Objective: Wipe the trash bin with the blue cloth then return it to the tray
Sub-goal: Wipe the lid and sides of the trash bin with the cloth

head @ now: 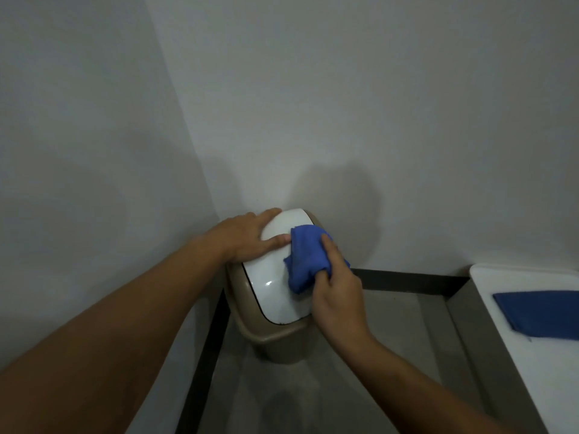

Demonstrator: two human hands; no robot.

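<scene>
Head view: high, near, facing forward-down into wall corner (216, 170), single view.

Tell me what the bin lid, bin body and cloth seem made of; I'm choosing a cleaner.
Lid: likely glossy white plastic, it shows a bright glare spot.
Bin body: probably matte beige plastic, smooth and dull.
Cloth: soft blue fabric, bunched in folds, maybe microfibre.

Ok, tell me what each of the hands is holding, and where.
Right hand grips the bunched blue cloth by its near edge. Left hand lies flat on the bin's white lid, grasping nothing.
</scene>
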